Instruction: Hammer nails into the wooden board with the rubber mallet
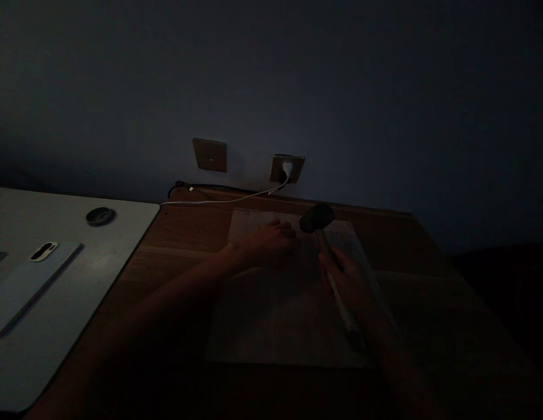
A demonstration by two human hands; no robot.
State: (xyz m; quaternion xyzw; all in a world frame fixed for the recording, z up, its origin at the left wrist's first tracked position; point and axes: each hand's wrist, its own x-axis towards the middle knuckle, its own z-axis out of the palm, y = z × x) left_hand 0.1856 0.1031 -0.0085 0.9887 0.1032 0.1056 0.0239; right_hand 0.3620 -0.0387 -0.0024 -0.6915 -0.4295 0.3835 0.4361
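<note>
My right hand [343, 274] is wrapped round the wooden handle of a mallet [316, 218] with a dark, rounded head. The head is raised at the far end, and the handle slants down towards me. Beneath both hands lies a pale rectangular board [271, 332] on the wooden table. Over the far part of this board is my left hand [273, 244], to the left of the mallet head, with its fingers curled. Whatever those fingers hold, if anything, is lost in the dim light.
A wooden table [166, 233] stands against the wall. Left of it, a white tabletop [102, 256] bears a white slab-like object [30, 291] with a dark oval cutout and a round dark lid [100, 216]. A white cable [227, 201] runs to a wall socket [277, 166].
</note>
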